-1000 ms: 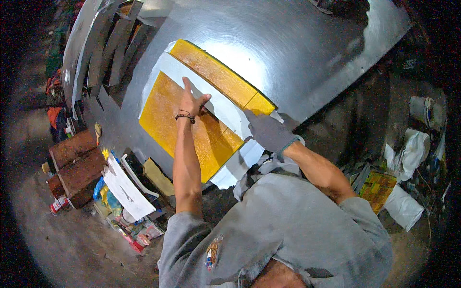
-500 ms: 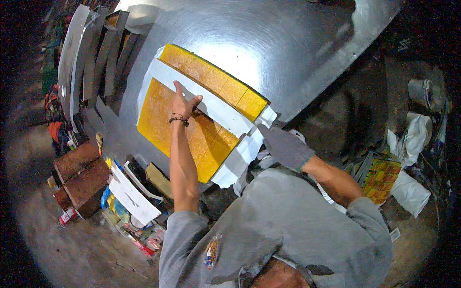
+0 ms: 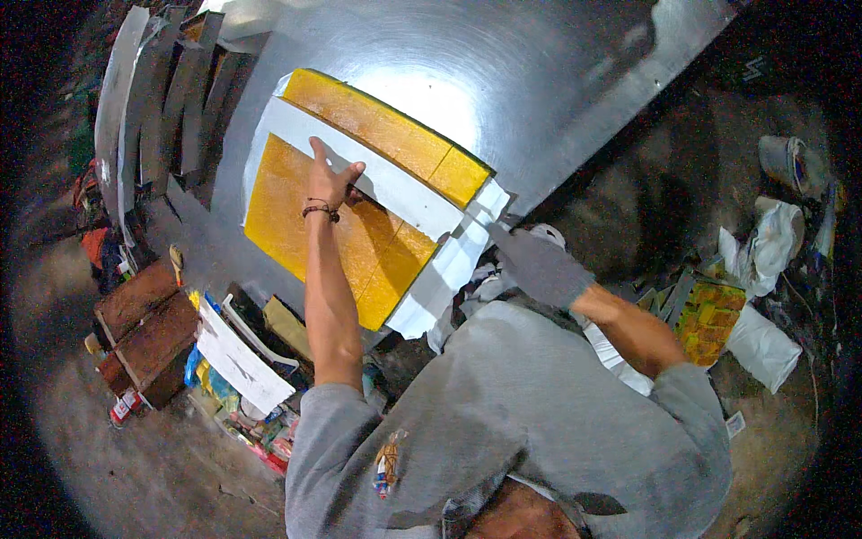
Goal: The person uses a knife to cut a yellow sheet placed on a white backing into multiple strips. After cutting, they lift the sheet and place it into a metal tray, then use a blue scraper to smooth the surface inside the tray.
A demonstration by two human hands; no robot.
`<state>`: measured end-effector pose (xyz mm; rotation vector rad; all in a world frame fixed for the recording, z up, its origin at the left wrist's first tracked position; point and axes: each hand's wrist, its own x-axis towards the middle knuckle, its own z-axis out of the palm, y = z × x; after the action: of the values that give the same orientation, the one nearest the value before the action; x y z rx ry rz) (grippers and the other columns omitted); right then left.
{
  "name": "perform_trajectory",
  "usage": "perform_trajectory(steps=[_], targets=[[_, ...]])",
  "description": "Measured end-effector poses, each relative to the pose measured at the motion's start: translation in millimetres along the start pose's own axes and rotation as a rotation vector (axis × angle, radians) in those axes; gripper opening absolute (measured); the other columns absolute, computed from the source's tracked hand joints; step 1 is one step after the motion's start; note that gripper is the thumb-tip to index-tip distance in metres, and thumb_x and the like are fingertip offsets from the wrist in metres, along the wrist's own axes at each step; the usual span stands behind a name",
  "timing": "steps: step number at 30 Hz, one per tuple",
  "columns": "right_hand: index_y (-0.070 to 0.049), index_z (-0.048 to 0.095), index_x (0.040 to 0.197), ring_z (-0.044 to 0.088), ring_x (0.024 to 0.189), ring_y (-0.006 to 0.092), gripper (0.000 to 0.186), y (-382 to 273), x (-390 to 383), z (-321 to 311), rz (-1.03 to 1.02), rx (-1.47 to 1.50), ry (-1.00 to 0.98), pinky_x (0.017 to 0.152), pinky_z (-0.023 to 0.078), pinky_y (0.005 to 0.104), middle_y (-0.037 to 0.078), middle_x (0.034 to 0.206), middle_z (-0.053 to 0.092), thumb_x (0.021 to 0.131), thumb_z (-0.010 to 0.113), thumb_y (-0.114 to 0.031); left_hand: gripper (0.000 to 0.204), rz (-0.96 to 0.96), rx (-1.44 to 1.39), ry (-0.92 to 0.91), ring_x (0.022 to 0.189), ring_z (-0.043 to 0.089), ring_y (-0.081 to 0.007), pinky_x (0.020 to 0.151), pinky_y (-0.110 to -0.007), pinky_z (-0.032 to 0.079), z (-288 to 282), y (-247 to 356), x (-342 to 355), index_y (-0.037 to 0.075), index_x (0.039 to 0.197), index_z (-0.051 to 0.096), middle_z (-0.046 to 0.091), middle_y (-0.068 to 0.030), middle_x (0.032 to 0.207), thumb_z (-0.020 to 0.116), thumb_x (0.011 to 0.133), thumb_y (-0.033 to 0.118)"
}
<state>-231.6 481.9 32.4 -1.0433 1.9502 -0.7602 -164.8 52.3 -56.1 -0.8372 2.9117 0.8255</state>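
A flat yellow slab (image 3: pixel 314 220) with a glossy orange-yellow top and thin straight lines across it lies on white paper (image 3: pixel 417 301) on the metal table. Across it runs a long white strip (image 3: pixel 395 184), leaving a narrow yellow band (image 3: pixel 377 112) on its far side. My left hand (image 3: pixel 332 184), bare with a dark bracelet at the wrist, rests on the strip, index finger and thumb stretched apart. At the slab's right end, off its edge, is my right hand (image 3: pixel 543 267) in a grey glove. Its fingers look closed, and what they hold is hidden.
The shiny metal table (image 3: pixel 539 63) reaches away from me, its edge slanting on the right. Long metal trays (image 3: pixel 162 108) stand at the far left. Brown boxes (image 3: pixel 148 332) and a white board (image 3: pixel 238 355) lie lower left. A bucket (image 3: pixel 790 166) and white sacks (image 3: pixel 763 350) are at the right.
The whole view has shifted slightly, with slab and trays a little further left. My right hand sits slightly farther out from the slab's right end. My left hand keeps its place on the strip.
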Motion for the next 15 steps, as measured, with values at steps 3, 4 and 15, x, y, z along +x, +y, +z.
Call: perform_trajectory(steps=[3, 4, 15], targets=[[-0.003, 0.040, 0.143, 0.063, 0.087, 0.0398, 0.050, 20, 9, 20, -0.016, -0.047, 0.054, 0.072, 0.051, 0.0506, 0.024, 0.094, 0.062, 0.096, 0.050, -0.015, 0.121, -0.389, 0.056, -0.292, 0.104, 0.066, -0.0377, 0.088, -0.039, 0.055, -51, 114, 5, -0.008, 0.154, 0.010, 0.061, -0.0336, 0.121, 0.084, 0.074, 0.044], [-0.003, 0.040, 0.144, 0.063, 0.087, 0.0398, 0.050, 20, 10, 21, -0.015, -0.071, 0.031, 0.072, 0.051, 0.0506, 0.024, 0.094, 0.062, 0.096, 0.050, -0.015, 0.120, -0.348, 0.015, -0.243, 0.104, 0.066, -0.0377, 0.088, -0.040, 0.055, -51, 106, 2, -0.008, 0.154, 0.010, 0.061, -0.0338, 0.121, 0.084, 0.074, 0.043], [-0.013, 0.033, 0.151, 0.065, 0.087, 0.0413, 0.058, 23, 22, 21, 0.056, 0.016, 0.015, 0.073, 0.053, 0.0511, 0.026, 0.098, 0.059, 0.097, 0.051, -0.017, 0.111, -0.246, -0.178, -0.126, 0.057, 0.062, -0.0192, 0.048, -0.034, 0.053, -28, 64, -2, -0.004, 0.156, 0.004, 0.067, -0.0200, 0.089, 0.083, 0.081, 0.020]])
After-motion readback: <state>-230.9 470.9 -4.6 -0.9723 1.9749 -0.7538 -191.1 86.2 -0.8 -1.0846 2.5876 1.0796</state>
